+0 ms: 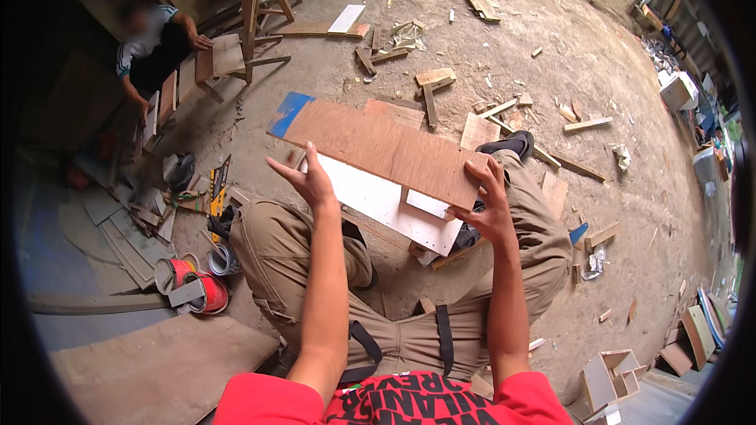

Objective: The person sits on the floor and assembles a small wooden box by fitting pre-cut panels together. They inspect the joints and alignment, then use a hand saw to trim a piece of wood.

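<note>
A long brown plywood board [386, 142] with a blue-painted left end lies slanting in front of me. My right hand [490, 203] grips the board's right end, its fingers on top and its thumb at the near edge. My left hand [313, 181] is spread at the near edge toward the blue end. Its fingertips are close against that edge; whether they press on it I cannot tell. Partly covered by the plywood is a white panel [370, 198] with small dark dots near its right end. Between my legs, the structure under the panel is mostly hidden.
A yellow-and-black saw [220, 189] and red tins [208, 294] are at my left. Ahead, wood offcuts [431, 83] litter the dirt floor. At the upper left, another person [150, 47] handles a wooden chair [228, 55]. A small wooden box [610, 378] stands lower right.
</note>
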`<state>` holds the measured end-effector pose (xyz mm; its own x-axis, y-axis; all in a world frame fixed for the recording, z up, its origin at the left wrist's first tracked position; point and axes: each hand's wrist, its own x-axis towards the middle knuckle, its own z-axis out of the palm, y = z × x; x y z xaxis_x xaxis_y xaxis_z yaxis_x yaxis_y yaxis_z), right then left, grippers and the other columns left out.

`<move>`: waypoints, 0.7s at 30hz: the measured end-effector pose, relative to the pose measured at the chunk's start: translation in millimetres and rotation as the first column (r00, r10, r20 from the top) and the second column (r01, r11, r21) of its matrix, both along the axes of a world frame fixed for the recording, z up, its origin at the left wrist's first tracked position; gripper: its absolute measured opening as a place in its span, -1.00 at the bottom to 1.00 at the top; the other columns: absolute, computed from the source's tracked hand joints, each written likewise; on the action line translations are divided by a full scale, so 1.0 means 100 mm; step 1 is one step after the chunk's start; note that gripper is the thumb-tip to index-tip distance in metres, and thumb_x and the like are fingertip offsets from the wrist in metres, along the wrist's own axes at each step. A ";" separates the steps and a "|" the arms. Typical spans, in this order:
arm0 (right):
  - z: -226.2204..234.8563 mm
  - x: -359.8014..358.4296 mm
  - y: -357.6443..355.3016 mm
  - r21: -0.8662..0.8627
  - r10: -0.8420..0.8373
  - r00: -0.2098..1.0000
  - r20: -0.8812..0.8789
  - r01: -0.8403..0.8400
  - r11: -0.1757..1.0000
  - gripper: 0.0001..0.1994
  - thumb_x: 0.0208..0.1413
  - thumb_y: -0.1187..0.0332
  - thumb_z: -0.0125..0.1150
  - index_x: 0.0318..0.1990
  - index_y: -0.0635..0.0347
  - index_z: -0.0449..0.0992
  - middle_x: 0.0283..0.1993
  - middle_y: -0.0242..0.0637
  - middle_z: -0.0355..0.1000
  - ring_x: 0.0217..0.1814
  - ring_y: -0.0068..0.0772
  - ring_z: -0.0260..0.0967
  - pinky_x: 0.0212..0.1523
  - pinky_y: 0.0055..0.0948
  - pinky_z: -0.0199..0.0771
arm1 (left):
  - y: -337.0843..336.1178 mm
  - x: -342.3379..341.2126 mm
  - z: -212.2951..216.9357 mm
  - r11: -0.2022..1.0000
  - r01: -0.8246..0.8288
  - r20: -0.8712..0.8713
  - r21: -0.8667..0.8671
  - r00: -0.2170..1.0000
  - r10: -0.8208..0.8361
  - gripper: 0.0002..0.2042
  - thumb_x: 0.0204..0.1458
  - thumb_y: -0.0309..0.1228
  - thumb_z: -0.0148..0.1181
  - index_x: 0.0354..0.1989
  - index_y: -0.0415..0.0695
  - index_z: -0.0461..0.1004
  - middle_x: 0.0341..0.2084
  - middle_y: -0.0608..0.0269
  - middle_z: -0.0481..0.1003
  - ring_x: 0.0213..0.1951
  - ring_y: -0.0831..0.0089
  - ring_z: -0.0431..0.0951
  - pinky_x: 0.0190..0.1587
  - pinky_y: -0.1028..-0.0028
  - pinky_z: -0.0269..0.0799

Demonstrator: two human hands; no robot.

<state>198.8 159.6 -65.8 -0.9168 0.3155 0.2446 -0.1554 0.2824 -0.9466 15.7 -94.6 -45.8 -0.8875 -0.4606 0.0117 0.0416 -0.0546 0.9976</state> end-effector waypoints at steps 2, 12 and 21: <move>0.01 0.01 -0.01 -0.025 0.006 1.000 0.001 -0.006 1.000 -0.06 -0.41 0.50 0.67 0.31 0.10 0.38 0.49 -0.27 -0.10 0.52 -0.21 0.04 0.39 -0.11 0.32 | -0.03 -0.09 0.22 0.862 -0.108 -0.240 -0.496 0.971 -0.017 -0.33 0.15 -0.14 0.22 0.40 -0.10 0.18 0.33 -0.20 0.13 0.37 0.00 0.18 0.32 0.06 0.23; 0.01 -0.01 0.00 -0.038 0.020 1.000 -0.006 -0.020 0.999 -0.10 -0.38 0.41 0.72 0.28 0.07 0.43 0.49 -0.08 -0.11 0.57 -0.07 -0.06 0.42 0.04 0.27 | 0.62 -0.08 0.60 -0.468 0.289 0.524 -0.835 0.158 -0.837 0.07 -0.23 0.15 0.46 0.48 0.04 0.06 0.43 -0.10 0.07 0.50 0.04 -0.04 0.49 -0.19 -0.42; 0.01 -0.03 0.08 -0.087 0.059 0.998 -0.004 -0.059 0.994 -0.11 -0.37 0.42 0.71 0.27 0.03 0.43 0.51 -0.14 -0.15 0.57 -0.15 -0.07 0.49 0.02 0.15 | 0.64 -0.34 0.60 -0.536 0.234 0.555 -0.811 0.020 -0.831 0.25 -0.46 0.13 0.57 0.50 0.05 -0.03 0.38 -0.03 0.13 0.42 0.00 0.09 0.45 -0.04 -0.13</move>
